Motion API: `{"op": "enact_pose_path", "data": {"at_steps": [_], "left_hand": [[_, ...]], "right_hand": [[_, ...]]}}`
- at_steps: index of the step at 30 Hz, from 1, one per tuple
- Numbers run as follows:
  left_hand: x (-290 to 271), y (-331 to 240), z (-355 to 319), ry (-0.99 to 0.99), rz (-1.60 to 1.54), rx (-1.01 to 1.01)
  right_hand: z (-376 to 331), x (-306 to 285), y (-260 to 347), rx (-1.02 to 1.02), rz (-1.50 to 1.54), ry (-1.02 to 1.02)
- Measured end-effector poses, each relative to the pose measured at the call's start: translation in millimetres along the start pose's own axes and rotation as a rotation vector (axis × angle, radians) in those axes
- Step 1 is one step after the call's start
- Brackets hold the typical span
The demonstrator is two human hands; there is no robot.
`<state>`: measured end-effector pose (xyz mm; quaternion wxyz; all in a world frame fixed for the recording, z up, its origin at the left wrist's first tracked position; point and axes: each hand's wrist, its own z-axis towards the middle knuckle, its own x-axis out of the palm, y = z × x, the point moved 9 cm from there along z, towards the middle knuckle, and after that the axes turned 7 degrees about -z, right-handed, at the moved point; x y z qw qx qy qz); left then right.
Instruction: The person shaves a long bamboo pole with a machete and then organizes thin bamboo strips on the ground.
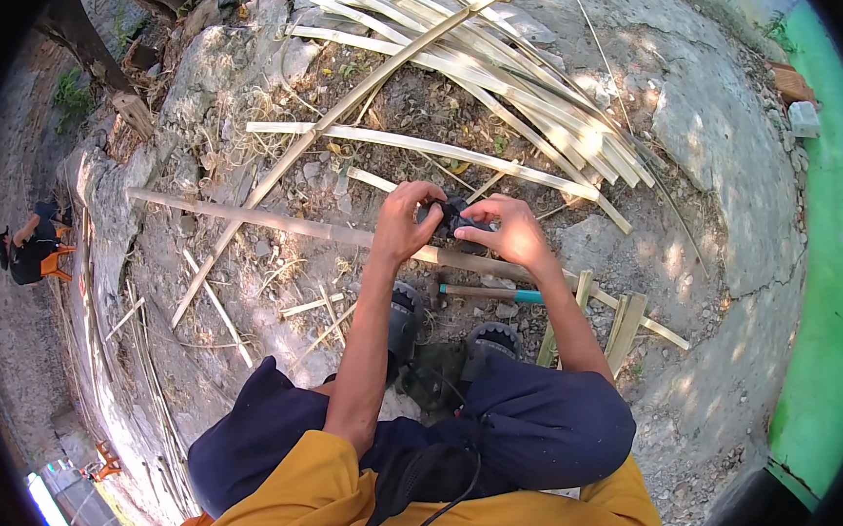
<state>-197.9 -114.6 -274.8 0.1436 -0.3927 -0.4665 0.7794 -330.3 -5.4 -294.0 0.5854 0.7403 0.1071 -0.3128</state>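
Observation:
Both hands meet in front of my knees around a small black crumpled item (452,222); it may be cloth or rubber, and the fingers hide much of it. My left hand (407,225) pinches its left side with bent fingers. From the other side my right hand (510,230) grips it between thumb and fingers. Just beneath the hands, a long bamboo pole (326,230) lies crosswise on the ground. Closer to my feet is a stick-like tool (478,291) with a brown length and a teal end.
Many split bamboo strips (512,84) lie piled on the ground ahead. One long strip (281,170) crosses the pole at left. Short pieces (625,326) lie right of my feet. A green wall (833,243) stands at right. Far left, a person (32,246) sits on an orange chair.

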Motion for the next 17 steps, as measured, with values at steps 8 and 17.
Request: {"op": "enact_pose_path", "data": {"at_steps": [8, 17], "left_hand": [[-35, 34, -14, -0.307, -0.095, -0.230], [-44, 73, -20, -0.199, -0.495, -0.281]], "right_hand": [[-5, -9, -35, 0.062, 0.039, -0.203], [-10, -8, -43, -0.080, 0.375, -0.054]]}}
